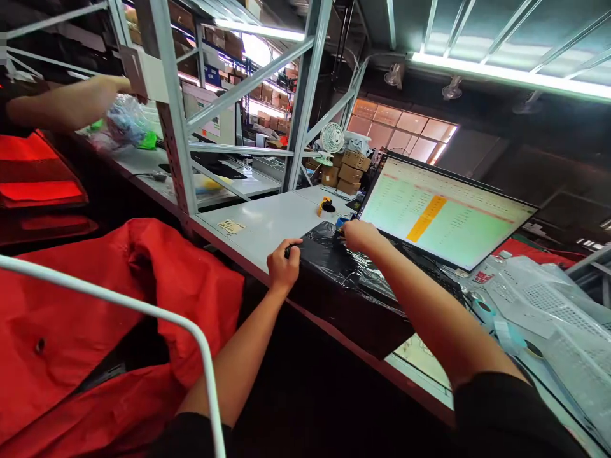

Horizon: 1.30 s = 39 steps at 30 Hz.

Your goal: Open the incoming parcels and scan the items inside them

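Observation:
A box-shaped package (334, 264) in shiny black plastic lies along the front edge of the white table. My left hand (284, 266) is closed at its left corner, with a bit of black plastic pinched between thumb and fingers. Over the package's far side, my right hand (360, 235) is closed with its fingers pointing down. Whatever it grips, if anything, is hidden by the hand. Just beyond its knuckles sits a small blue object (342, 222), partly covered.
A monitor (443, 210) stands behind my right forearm. A yellow-and-black tape roll (327, 205) lies on the table (272, 213). Clear plastic bags (548, 312) are at right. A metal rack post (172, 114) and red cloth (186, 273) are left. Another person's arm (71, 102) reaches in.

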{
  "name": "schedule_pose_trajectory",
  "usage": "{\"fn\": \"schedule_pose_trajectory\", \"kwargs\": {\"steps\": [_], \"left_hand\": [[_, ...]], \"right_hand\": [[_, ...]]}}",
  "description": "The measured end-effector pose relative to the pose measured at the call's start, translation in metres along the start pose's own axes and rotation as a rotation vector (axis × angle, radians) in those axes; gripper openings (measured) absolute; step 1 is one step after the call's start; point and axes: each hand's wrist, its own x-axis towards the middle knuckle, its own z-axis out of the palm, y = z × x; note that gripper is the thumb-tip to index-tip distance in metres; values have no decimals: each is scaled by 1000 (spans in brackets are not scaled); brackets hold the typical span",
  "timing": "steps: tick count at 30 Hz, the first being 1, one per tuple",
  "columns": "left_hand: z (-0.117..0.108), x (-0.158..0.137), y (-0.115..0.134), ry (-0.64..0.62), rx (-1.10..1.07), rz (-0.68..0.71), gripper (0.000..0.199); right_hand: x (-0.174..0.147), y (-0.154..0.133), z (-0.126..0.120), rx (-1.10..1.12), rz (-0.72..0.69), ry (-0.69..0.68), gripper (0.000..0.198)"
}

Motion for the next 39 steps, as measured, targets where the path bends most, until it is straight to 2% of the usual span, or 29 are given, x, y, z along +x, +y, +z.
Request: {"fn": "schedule_pose_trajectory", "kwargs": {"steps": [2,5,7,9,11,13,15,17,18,20,23,26,28,29,31,33,35,37,39], "left_hand": [[0,0,-2,-1,-4,10,36],[-4,3,-6,-29,12,35,37],[-10,12,-7,-84,76,41,35],[-15,25,-3,-145,177,92,29],[-12,41,10,-214,241,228,26],[2,55,30,-368,232,384,31],[24,62,51,-618,236,473,41],[47,63,69,-875,352,511,52],[57,61,75,-967,444,521,56],[68,57,81,-1050,622,542,61],[70,53,81,-990,753,587,58],[68,51,79,-929,797,636,50],[68,51,79,-926,805,660,46],[69,52,79,-933,801,669,45],[70,52,79,-948,774,688,46],[70,53,79,-958,725,716,46],[69,54,79,-967,656,742,45],[66,55,79,-985,566,754,44],[63,57,79,-991,459,743,45]], "right_hand": [[-51,23,-1,-68,9,-72,32],[-151,73,1,-112,70,-174,33],[-220,111,12,-68,141,-192,40],[-277,143,33,8,209,-175,48],[-313,165,62,69,298,-128,53],[-323,175,95,123,388,-94,55],[-315,176,125,174,457,-83,55],[-299,175,150,203,522,-86,55],[-291,175,160,212,547,-87,55],[-278,178,174,226,575,-87,53],[-263,191,176,253,529,-42,42],[-232,200,151,292,443,106,43],[-194,195,123,355,340,265,46],[-170,188,109,422,244,365,46],[-120,164,85,492,97,423,43],[-76,135,71,527,-80,319,43],[-45,109,69,487,-140,137,48],[-30,94,75,436,-143,-4,54],[-27,90,82,409,-143,-58,58]]}}
